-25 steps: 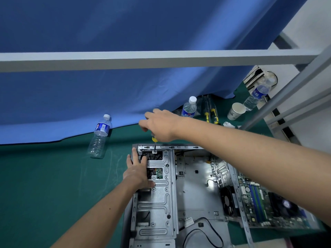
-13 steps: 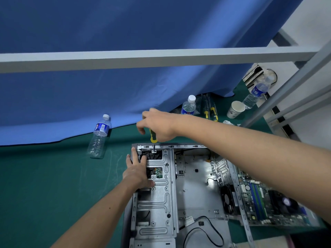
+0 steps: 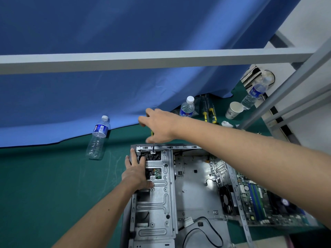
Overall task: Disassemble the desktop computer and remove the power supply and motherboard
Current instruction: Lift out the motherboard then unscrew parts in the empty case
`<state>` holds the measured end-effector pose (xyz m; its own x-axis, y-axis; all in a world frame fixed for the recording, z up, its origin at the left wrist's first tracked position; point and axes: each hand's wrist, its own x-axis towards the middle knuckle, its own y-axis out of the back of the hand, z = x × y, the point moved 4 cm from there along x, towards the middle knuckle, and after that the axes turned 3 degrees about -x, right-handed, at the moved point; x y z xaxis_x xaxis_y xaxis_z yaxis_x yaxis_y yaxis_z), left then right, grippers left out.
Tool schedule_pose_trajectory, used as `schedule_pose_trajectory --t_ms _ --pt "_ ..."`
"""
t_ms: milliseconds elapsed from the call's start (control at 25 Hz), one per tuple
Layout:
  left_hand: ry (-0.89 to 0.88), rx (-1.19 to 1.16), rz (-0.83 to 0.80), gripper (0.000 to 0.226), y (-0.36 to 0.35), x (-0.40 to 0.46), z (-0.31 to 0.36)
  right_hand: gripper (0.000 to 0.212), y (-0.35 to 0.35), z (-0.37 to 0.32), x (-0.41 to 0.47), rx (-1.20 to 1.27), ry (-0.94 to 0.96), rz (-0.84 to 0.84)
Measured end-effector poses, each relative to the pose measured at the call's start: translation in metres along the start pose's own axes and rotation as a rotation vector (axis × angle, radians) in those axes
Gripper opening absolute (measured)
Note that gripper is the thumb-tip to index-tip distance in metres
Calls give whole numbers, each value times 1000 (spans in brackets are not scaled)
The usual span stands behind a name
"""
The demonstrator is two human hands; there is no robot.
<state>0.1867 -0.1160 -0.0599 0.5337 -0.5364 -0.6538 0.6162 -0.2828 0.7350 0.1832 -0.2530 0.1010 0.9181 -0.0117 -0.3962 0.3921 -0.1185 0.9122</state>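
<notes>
The open grey computer case (image 3: 193, 187) lies flat on the green mat. My left hand (image 3: 137, 173) presses flat on the silver drive cage (image 3: 155, 199) at the case's left side, fingers spread over its far corner. My right hand (image 3: 159, 125) is above the case's far edge, fingers curled around a yellow-handled screwdriver (image 3: 152, 140) whose shaft stands upright with its tip on the cage's top tab. The green motherboard (image 3: 259, 203) with a black fan rests to the right, half out of the case. No power supply is in view.
An empty plastic bottle (image 3: 97, 138) lies on the mat at the left. A water bottle (image 3: 187, 108), yellow-handled tools (image 3: 208, 113), a paper cup (image 3: 233, 110) and another bottle (image 3: 254, 93) stand at the back right. A grey bar (image 3: 161, 59) crosses overhead; blue cloth hangs behind.
My right hand has turned on the screwdriver, its fingers shifting around the handle. My left hand stays on the drive cage, slid slightly toward the far corner.
</notes>
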Motion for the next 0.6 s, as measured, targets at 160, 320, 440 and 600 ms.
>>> schedule_pose_trajectory --t_ms 160,320,440,600 --pt "1 5 4 111 -1 1 0 37 -3 0 3 -169 -80 29" --pt "-6 4 1 111 -2 2 -2 36 2 -2 2 -16 89 35" --pt "-4 -1 5 112 -2 2 -2 36 0 -3 3 -92 -6 20" --pt "-6 0 0 112 -3 2 -2 27 -4 -5 9 -218 -38 104"
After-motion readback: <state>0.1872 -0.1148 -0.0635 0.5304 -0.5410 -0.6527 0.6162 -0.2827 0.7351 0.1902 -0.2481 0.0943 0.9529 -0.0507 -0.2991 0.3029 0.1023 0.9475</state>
